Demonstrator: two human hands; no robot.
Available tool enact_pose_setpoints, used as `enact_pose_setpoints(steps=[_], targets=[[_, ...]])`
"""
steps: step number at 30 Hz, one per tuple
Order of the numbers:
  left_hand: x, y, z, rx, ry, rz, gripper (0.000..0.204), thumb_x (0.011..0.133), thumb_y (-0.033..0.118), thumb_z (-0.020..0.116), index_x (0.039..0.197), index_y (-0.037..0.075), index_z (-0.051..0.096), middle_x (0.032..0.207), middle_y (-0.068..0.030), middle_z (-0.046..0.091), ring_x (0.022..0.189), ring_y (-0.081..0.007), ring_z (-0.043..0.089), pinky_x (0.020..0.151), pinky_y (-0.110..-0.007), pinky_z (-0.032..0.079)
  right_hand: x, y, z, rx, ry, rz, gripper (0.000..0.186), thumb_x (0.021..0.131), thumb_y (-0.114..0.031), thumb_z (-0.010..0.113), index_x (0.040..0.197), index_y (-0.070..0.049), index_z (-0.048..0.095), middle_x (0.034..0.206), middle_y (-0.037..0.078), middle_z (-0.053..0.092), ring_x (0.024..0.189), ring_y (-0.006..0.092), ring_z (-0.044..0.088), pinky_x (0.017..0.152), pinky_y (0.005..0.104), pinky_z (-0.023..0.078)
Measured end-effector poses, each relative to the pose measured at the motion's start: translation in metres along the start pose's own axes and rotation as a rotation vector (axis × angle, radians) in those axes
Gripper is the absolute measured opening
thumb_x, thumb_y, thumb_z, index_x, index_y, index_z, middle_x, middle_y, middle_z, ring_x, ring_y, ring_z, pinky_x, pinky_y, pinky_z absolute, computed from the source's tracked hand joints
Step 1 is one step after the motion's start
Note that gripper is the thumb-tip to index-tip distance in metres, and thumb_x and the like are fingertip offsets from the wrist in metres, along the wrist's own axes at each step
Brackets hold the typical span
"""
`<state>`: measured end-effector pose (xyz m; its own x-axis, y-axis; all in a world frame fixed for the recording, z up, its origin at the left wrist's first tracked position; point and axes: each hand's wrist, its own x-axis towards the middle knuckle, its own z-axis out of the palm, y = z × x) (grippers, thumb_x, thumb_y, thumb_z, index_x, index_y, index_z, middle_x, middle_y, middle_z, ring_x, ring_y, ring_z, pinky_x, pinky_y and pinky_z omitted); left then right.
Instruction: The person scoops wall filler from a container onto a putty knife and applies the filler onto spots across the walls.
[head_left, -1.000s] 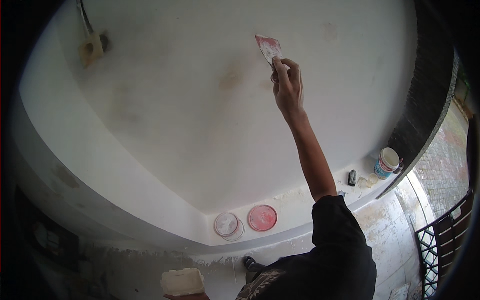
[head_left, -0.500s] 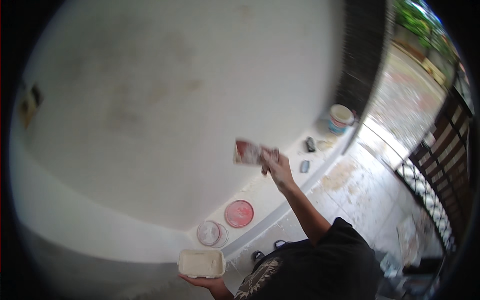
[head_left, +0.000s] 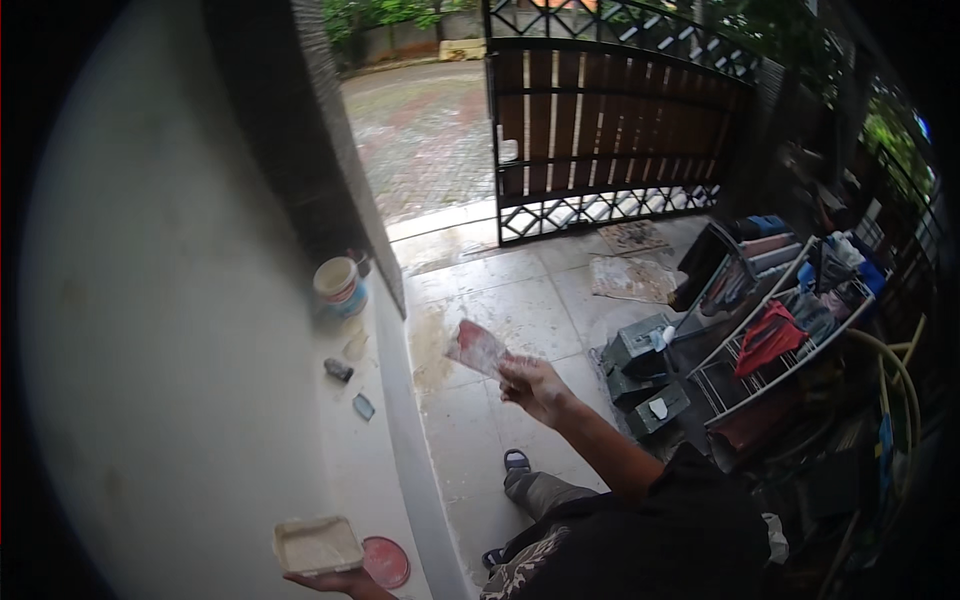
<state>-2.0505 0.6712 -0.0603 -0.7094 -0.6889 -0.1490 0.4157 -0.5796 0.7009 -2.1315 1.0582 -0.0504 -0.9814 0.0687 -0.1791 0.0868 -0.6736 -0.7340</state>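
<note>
In my right hand (head_left: 538, 388) is a flat scraper (head_left: 476, 348), its wide blade reddish and smeared with white; the fingers are closed around its handle end. It is held in the air over the tiled floor, apart from the wall. Low at the left, my left hand (head_left: 342, 582) carries a cream rectangular tub (head_left: 338, 567) from below. Pale paste coats the inside of the tub. Just beside the tub, a round red lid (head_left: 387, 562) with white dust lies on the white ledge (head_left: 365, 475).
A white wall (head_left: 150, 330) rises on the left. Along the ledge are a white-and-blue bucket (head_left: 341, 287), a dark lump (head_left: 338, 370) and a small blue-grey object (head_left: 363, 407). A brown slatted gate (head_left: 610, 125) stands ahead. Dark boxes (head_left: 640, 345) and a laundry rack (head_left: 765, 345) crowd the right.
My view has swung right, from facing the wall toward the gate and floor. The scraper is now over the floor instead of in front of the wall. Both hands keep their holds.
</note>
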Motion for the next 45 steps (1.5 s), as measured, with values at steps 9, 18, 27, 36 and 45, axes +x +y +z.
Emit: enact_pose_setpoints(steps=[9,18,27,36,45], targets=[[-0.013,-0.192,0.149,-0.197,-0.443,-0.389,0.076,0.088,0.067,0.036,0.136,0.008,0.04,0.134,-0.0135,0.044,0.119,-0.037,0.047,0.097,-0.054,0.042,0.031,-0.079,-0.124,0.308,0.211,-0.092,0.009,0.089,-0.014,0.06,0.095,-0.008,0.058,0.072,0.0,0.054,0.069,0.0134,0.056,0.067,0.0303,0.05],[-0.076,-0.348,0.298,-0.096,-0.514,-0.61,0.073,0.088,0.067,0.036,0.134,0.011,0.044,0.131,-0.0104,0.047,0.115,-0.033,0.049,0.098,-0.051,0.04,0.102,-0.203,-0.172,0.31,-0.006,-0.224,0.016,0.087,-0.01,0.063,0.101,-0.003,0.061,0.101,0.011,0.064,0.083,0.0169,0.061,0.084,0.0322,0.049],[-0.066,-0.473,0.382,-0.102,-0.732,-0.834,0.071,0.089,0.066,0.034,0.132,0.01,0.046,0.127,-0.0126,0.052,0.113,-0.0339,0.052,0.097,-0.052,0.041,0.134,-0.219,-0.216,0.066,0.163,-0.156,0.028,0.093,-0.014,0.056,0.115,0.003,0.054,0.103,0.014,0.065,0.075,0.0146,0.062,0.07,0.032,0.054],[-0.015,-0.54,0.447,-0.142,-0.627,-0.862,0.077,0.09,0.065,0.033,0.133,0.002,0.042,0.127,-0.0145,0.052,0.117,-0.0284,0.05,0.101,-0.042,0.039,0.276,-0.267,-0.204,-0.052,0.158,-0.268,0.044,0.099,-0.036,0.04,0.117,0.004,0.049,0.104,0.028,0.061,0.067,0.0203,0.06,0.06,0.0386,0.052],[0.069,-0.46,0.411,-0.211,-0.177,-0.193,0.082,0.088,0.068,0.032,0.137,0.003,0.038,0.134,-0.0169,0.047,0.121,-0.0329,0.048,0.104,-0.046,0.037,0.455,-0.233,-0.107,-0.184,-0.524,0.253,0.052,0.099,-0.044,0.035,0.117,0.002,0.05,0.107,0.025,0.061,0.069,0.0215,0.06,0.065,0.04,0.052]])
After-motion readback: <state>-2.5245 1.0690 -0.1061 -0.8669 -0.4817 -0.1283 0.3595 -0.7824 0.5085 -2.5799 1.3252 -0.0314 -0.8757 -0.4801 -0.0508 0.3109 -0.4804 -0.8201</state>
